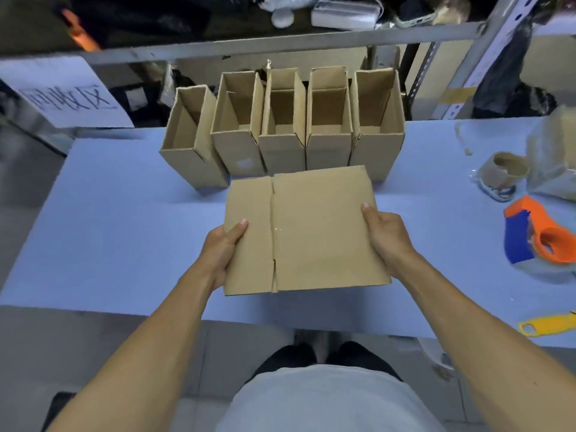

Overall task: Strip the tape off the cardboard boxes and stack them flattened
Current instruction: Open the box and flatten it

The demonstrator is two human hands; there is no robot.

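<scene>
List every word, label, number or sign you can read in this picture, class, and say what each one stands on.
"回收区": handwritten in dark strokes on the white paper sign at the far left, seen tilted.
White patch on the second standing box from the left: too blurred to read, if it bears text.
Flattened box, tape dispenser, yellow tool: no readable text.

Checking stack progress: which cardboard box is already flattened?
The flat box held in both hands, nearest the person. The five boxes behind it stand open in a row.
</scene>
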